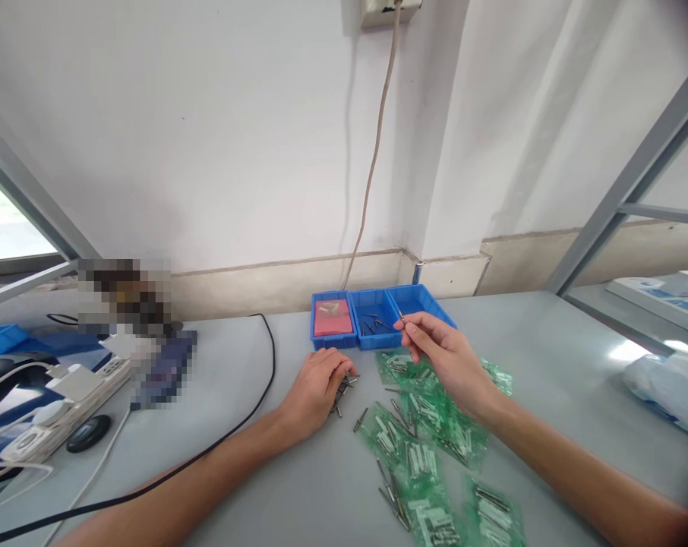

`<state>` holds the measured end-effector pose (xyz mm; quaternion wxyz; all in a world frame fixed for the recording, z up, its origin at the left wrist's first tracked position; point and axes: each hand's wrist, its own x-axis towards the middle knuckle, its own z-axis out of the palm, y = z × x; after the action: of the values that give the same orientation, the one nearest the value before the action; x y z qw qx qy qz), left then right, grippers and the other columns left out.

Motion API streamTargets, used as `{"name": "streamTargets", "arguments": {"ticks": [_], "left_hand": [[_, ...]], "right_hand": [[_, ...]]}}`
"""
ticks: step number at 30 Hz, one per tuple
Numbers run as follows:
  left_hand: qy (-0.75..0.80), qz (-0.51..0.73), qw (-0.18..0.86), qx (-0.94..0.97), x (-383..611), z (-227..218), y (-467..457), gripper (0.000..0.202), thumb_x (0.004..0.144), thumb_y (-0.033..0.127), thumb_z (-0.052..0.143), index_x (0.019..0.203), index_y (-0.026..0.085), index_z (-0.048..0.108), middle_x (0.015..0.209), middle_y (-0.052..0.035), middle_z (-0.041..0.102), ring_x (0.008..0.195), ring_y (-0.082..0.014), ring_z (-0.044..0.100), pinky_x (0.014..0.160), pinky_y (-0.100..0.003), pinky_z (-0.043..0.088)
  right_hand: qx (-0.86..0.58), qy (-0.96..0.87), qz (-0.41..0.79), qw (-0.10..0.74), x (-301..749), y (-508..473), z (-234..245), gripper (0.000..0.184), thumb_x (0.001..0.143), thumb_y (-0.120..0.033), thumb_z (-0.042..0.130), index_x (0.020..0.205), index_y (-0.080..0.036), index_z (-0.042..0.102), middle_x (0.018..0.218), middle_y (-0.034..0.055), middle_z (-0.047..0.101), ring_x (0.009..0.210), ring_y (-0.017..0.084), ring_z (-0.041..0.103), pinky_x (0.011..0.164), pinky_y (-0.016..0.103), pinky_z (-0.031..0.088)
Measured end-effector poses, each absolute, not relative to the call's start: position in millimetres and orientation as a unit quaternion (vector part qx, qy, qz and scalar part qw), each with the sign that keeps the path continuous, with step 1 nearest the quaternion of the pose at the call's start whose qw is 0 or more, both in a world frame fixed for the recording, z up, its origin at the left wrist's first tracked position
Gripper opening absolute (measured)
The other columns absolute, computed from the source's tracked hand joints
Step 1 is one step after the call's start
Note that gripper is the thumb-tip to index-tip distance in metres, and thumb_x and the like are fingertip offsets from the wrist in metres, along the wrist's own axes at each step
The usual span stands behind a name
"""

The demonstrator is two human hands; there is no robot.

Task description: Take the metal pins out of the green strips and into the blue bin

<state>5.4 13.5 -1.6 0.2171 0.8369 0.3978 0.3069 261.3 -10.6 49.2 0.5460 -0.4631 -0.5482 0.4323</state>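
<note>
My right hand is raised in front of the blue bins and pinches a thin metal pin between thumb and fingertips. Resting low over the table, my left hand is curled round several slim metal pins, whose ends stick out past the fingers. Several more metal pins lie loose on the table beside green plastic bags that hold similar pins and pale slips. The middle blue bin contains several pins.
The left blue bin holds a red packet, and the right blue bin is partly hidden by my hand. A black cable crosses my left forearm. Power strips and a black mouse-like object sit left. A plastic-wrapped bundle lies right.
</note>
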Motion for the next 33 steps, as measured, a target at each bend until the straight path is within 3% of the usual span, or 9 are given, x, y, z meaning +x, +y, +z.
{"name": "streamTargets", "arguments": {"ticks": [13,20,28,33], "left_hand": [[0.399,0.337,0.216,0.825,4.5,-1.0,14.2,0.032,0.115,0.031,0.042,0.116,0.022,0.073,0.107,-0.0052,0.065,0.103,-0.0216,0.06,0.098,-0.036,0.046],[0.413,0.324,0.215,0.824,3.7,-1.9,15.3,0.034,0.114,0.035,0.044,0.121,0.024,0.076,0.104,-0.0056,0.066,0.1,-0.0222,0.062,0.093,-0.037,0.048],[0.409,0.323,0.2,0.829,3.8,-0.8,14.0,0.032,0.114,0.032,0.046,0.103,0.023,0.075,0.1,-0.0027,0.069,0.096,-0.0208,0.062,0.092,-0.035,0.045],[0.412,0.315,0.194,0.833,4.4,-0.6,13.7,0.028,0.113,0.031,0.049,0.104,0.023,0.074,0.102,-0.0034,0.069,0.097,-0.0214,0.062,0.093,-0.036,0.045]], "right_hand": [[-0.442,-0.53,0.468,0.552,260.7,-12.2,51.3,0.03,0.1,-0.052,0.068,0.101,-0.022,0.071,0.085,0.0008,0.061,0.067,0.014,0.047,0.068,0.03,0.044],[-0.452,-0.532,0.459,0.549,262.3,-9.9,47.9,0.031,0.101,-0.053,0.068,0.101,-0.023,0.071,0.086,0.0007,0.062,0.067,0.014,0.048,0.07,0.03,0.045],[-0.457,-0.541,0.443,0.549,262.0,-10.6,48.4,0.03,0.101,-0.053,0.067,0.102,-0.023,0.071,0.086,0.0003,0.064,0.066,0.014,0.05,0.069,0.03,0.045],[-0.464,-0.562,0.392,0.561,262.0,-7.5,44.4,0.03,0.099,-0.054,0.069,0.104,-0.024,0.072,0.099,0.0054,0.074,0.079,0.019,0.064,0.072,0.033,0.051]]}}
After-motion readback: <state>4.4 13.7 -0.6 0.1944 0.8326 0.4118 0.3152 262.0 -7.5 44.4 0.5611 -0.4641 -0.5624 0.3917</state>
